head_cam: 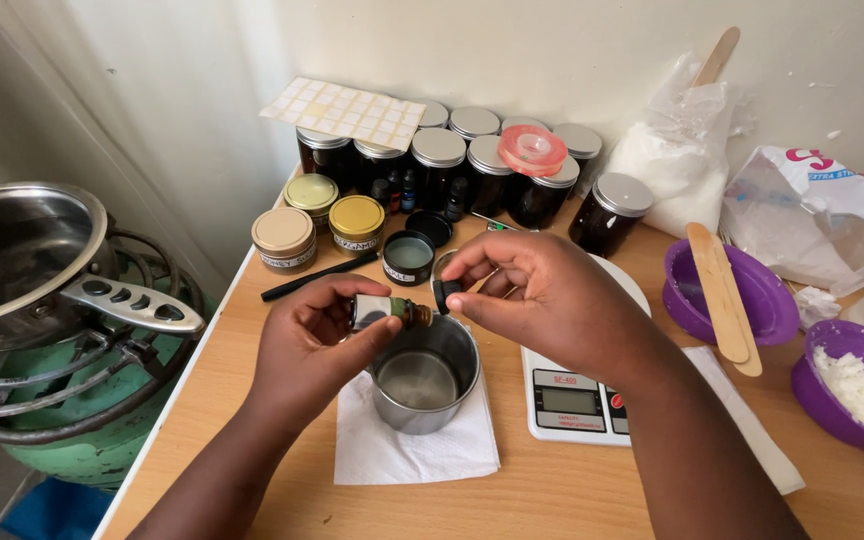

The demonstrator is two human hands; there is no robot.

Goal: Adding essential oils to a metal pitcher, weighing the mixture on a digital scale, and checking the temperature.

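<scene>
the left hand point(317, 335) is curled around a small bottle point(384, 310), pinching it on its side so the brown neck points right, just above the near-left rim of a steel cup point(422, 375). the right hand point(542, 295) has its fingertips pressed together on a small black cap point(445, 293), held just right of the bottle's mouth and barely apart from it. the cup stands on a white napkin point(412, 450) on the wooden table point(552, 490), and its inside looks pale and flat; whether that is liquid cannot be told.

just right of the cup lies a white scale point(572, 400), partly under the right wrist. beyond the hands sit an open black tin point(409, 257) with its lid point(430, 228) behind it, and a black pen point(317, 276) to the left. far left are three short tins point(322, 225) with tan and yellow lids. behind them stands a cluster of dark jars point(472, 165) with silver lids, a sheet of labels point(347, 110) lying on some and a pink lid point(532, 150) on another. one more jar point(612, 212) stands to the right.

far right is a clear bag point(677, 150) of white powder with a wooden stick in it. nearer, a purple bowl point(767, 310) carries two flat sticks point(722, 295). a second purple bowl point(827, 395) at the right edge holds white flakes. off the table's left edge, a steel pan point(22, 260) rests on a green burner point(92, 440).
</scene>
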